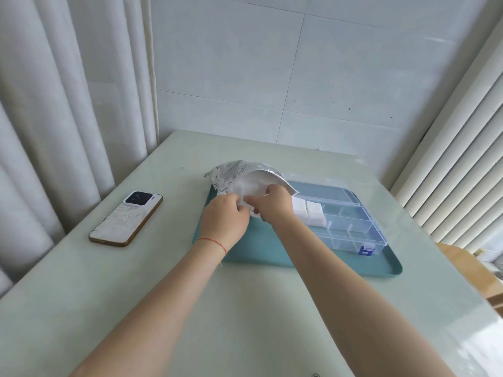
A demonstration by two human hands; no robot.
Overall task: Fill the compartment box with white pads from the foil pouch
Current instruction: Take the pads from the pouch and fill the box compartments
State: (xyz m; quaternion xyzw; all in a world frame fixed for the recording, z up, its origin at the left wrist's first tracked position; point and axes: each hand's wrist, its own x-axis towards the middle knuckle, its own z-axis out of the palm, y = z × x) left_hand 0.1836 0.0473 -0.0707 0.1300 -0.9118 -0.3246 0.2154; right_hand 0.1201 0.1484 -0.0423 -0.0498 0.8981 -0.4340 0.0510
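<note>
A silver foil pouch (pixel 231 172) with printed drawings lies open at the far left of the teal tray (pixel 261 254). White pads (pixel 251 187) show in its mouth. My left hand (pixel 227 214) grips the pouch's near edge. My right hand (pixel 273 204) has its fingers curled at the pouch mouth, pinching white pad material. The clear compartment box (pixel 351 227) lies open on the tray to the right, with white pads (pixel 307 210) standing in compartments at its left end. The other compartments look bare.
A phone (pixel 126 219) lies face down on the pale green table (pixel 245 308), left of the tray. Curtains hang at the left, slatted blinds at the right, a tiled wall behind. A brown cardboard box (pixel 479 270) sits past the table's right edge.
</note>
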